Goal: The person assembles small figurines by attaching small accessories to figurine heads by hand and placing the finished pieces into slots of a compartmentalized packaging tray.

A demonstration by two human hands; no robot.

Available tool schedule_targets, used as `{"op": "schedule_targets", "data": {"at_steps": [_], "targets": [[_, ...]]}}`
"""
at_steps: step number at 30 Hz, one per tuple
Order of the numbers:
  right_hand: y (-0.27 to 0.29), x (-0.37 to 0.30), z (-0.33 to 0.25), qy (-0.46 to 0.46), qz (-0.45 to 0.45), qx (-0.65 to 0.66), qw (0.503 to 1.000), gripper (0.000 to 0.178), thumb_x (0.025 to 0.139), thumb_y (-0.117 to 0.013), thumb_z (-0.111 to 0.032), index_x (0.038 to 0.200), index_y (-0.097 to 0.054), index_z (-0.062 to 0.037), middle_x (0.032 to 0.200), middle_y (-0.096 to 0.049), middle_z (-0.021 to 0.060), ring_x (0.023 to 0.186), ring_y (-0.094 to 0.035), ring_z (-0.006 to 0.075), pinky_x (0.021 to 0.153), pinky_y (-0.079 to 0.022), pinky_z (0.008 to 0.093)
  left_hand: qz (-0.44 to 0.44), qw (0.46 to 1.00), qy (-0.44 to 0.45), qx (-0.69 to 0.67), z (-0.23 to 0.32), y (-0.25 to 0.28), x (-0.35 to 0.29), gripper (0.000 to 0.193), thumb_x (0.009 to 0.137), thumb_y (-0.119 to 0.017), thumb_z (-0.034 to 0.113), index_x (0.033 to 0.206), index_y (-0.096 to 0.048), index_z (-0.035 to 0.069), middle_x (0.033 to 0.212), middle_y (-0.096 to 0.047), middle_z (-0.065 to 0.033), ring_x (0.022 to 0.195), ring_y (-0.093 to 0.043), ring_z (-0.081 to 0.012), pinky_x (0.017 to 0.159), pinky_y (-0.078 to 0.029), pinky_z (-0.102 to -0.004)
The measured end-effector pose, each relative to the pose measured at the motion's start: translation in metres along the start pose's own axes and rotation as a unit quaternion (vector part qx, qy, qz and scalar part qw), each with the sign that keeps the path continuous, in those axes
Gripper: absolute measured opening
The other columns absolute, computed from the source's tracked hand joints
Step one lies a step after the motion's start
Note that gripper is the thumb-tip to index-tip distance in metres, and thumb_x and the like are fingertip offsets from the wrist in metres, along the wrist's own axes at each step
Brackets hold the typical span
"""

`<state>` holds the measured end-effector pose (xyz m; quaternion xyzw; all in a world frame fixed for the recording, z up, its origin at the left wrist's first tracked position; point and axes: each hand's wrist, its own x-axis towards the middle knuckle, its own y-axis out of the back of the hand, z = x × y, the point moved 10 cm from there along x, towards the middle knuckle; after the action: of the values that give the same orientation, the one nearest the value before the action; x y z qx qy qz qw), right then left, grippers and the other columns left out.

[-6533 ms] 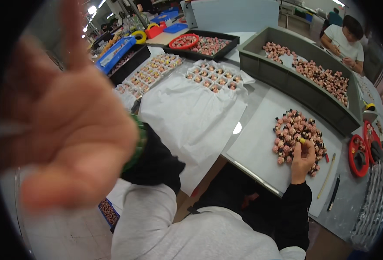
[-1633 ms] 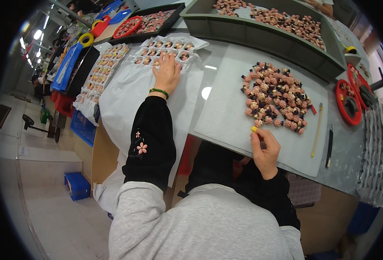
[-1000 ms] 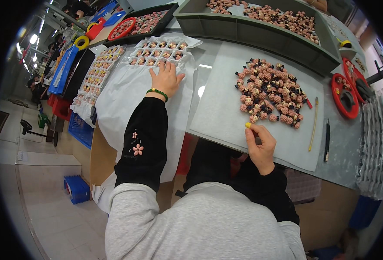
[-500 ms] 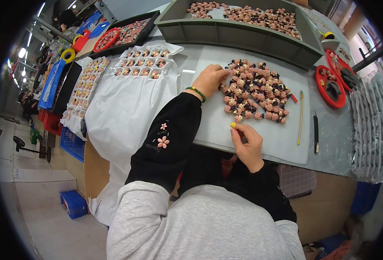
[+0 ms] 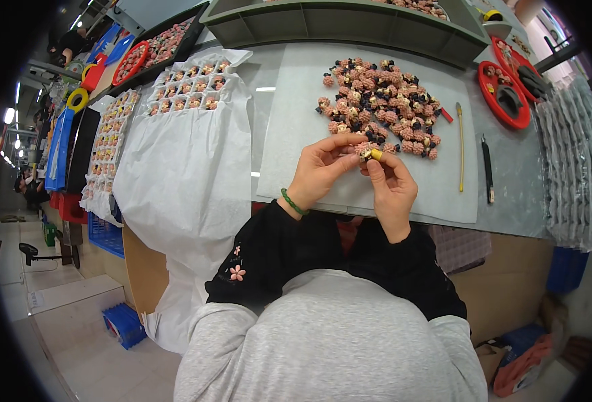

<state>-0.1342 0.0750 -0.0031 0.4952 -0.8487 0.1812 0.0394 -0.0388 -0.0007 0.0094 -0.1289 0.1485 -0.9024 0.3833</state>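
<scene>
A small pink figurine (image 5: 364,149) with a pale face is pinched between both hands, just in front of the pile. My left hand (image 5: 319,166), with a green bracelet at the wrist, grips it from the left. My right hand (image 5: 393,187) has a yellow finger cot (image 5: 376,154) on one fingertip and meets the figurine from the right with finger and thumb. Behind them a heap of similar pink, cream and black figurines (image 5: 383,100) lies on a white sheet (image 5: 296,100). The fingers partly cover the held piece.
A large grey-green bin (image 5: 343,30) stands behind the pile. On the left lie white trays of figurines (image 5: 189,87) partly under white paper (image 5: 182,154). To the right are a thin brush (image 5: 460,147), a black pen-like tool (image 5: 488,167), a red round tray (image 5: 520,117) and stacked clear plastic trays (image 5: 573,174).
My left hand has come back from the pile's left edge with a figurine and met my right hand. The right hand has closed on it too. The view has shifted slightly.
</scene>
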Motion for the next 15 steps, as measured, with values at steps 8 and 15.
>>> {"op": "schedule_targets", "data": {"at_steps": [8,15], "targets": [[0.005,-0.001,-0.011,0.059,0.034,-0.009,0.998,0.034,0.077,-0.06,0.007,0.109,-0.048,0.0038,0.101,-0.055,0.0097,0.089,-0.056,0.0141,0.079,-0.046,0.0239,0.001,1.0,0.0,-0.006,-0.008,0.004,0.001,0.027,0.083,-0.054,0.0,0.11,-0.053,-0.003,0.105,-0.059,-0.0104,0.096,-0.055,-0.0148,0.084,-0.044,-0.0271],[0.002,-0.002,-0.018,0.072,0.025,-0.047,0.996,0.03,0.077,-0.061,0.005,0.105,-0.05,0.0047,0.098,-0.055,0.0085,0.086,-0.056,0.0135,0.075,-0.047,0.0239,0.001,0.999,0.005,-0.04,-0.008,0.007,-0.001,0.026,0.087,-0.051,0.005,0.111,-0.052,-0.004,0.107,-0.058,-0.0137,0.098,-0.056,-0.018,0.085,-0.044,-0.0294]]}}
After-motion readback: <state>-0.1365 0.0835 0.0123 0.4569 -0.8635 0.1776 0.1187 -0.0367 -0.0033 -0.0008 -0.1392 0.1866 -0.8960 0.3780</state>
